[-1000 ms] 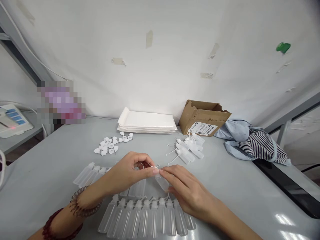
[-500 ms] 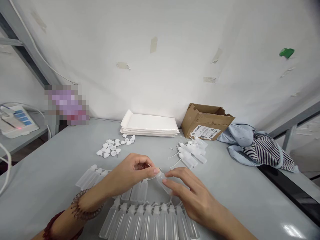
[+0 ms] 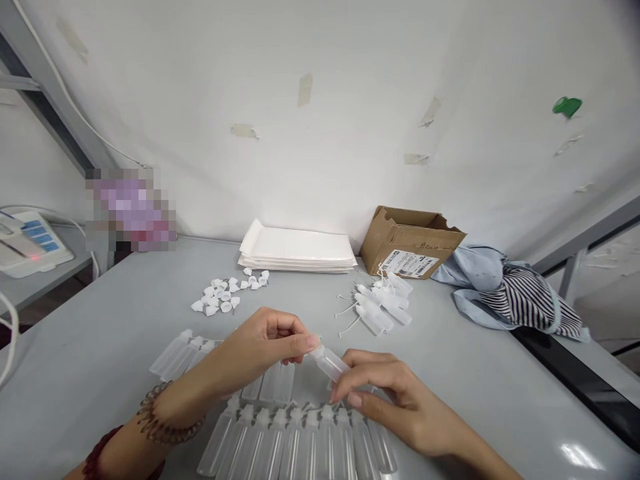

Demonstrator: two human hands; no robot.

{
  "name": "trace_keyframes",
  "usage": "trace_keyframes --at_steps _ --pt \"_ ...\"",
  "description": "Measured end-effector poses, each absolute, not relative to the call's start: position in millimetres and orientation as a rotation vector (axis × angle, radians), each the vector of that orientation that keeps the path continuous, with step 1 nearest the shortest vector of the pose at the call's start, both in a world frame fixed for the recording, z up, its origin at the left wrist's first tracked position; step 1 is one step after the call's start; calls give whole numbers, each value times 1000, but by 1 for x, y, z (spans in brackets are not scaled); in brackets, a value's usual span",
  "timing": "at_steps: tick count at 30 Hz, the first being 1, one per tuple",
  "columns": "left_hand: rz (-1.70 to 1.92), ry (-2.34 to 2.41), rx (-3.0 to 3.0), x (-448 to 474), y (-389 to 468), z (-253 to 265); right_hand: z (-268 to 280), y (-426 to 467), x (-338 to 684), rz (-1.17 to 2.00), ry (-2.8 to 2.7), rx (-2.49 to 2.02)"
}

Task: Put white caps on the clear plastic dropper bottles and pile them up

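Observation:
My left hand is closed in a pinch on the nozzle end of a small translucent plastic squeeze bottle, which slants down to the right above the table. My right hand is by the bottle's base, its fingers bent and the thumb a little apart from them, just over the tops of a row of similar bottles. Whether its fingertips touch any of these bottles I cannot make out. More bottles lie partly behind my left forearm, and others lie below my left hand.
White cone-shaped caps lie scattered at the left, and loose bottles with thin tethers at the right. Along the wall stand a stack of white padded mailers and an open cardboard box. Cloth lies far right.
My right hand has moved down from the side of the held bottle towards the front row. More of the held bottle shows, while my left hand keeps its pinch.

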State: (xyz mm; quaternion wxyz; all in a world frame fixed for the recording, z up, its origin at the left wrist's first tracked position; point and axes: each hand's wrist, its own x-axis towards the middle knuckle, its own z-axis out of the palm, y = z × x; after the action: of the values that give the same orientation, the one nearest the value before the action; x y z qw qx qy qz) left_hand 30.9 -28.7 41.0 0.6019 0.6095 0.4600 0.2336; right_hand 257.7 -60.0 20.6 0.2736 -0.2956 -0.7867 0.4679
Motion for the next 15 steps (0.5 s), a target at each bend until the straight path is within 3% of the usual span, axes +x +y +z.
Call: trace_keyframes --at_steps 15 --pt "608 1033 1431 35 -31 37 8 -56 256 1357 -1817 -816"
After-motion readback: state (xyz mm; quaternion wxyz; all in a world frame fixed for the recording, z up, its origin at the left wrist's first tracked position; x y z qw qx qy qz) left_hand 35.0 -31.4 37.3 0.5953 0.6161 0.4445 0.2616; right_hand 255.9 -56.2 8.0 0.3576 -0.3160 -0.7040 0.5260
